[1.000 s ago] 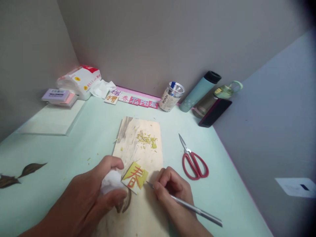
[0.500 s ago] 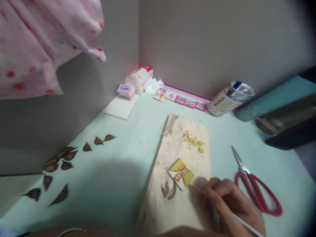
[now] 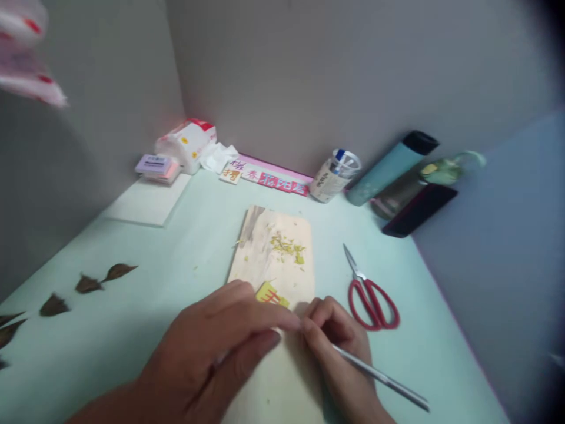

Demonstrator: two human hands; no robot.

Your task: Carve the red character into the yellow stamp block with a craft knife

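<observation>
My right hand (image 3: pixel 342 344) is closed round the slim metal handle of a craft knife (image 3: pixel 382 377); its tip is hidden by my fingers. My left hand (image 3: pixel 220 335) reaches in from the left, index finger and thumb stretched out and apart, with nothing visible between them. The left index fingertip meets the right fingertips near the knife's front end. Behind it, a small yellow tile (image 3: pixel 271 294) with a red character lies on the wooden board (image 3: pixel 247 259), its lower part covered by my left hand. Yellow shavings (image 3: pixel 286 248) are scattered on the board's far half.
Red-handled scissors (image 3: pixel 373 303) lie right of the board. Along the back are painted character tiles (image 3: pixel 282 182), a tissue pack (image 3: pixel 188 141), a clear cup (image 3: pixel 329 176), a teal bottle (image 3: pixel 392 168) and a black phone-like slab (image 3: pixel 419 210). Dried brown pods (image 3: pixel 55 305) lie at left.
My left hand has come in over the board, covering part of the tile, and its index finger meets the right fingertips. The view has swung to the right.
</observation>
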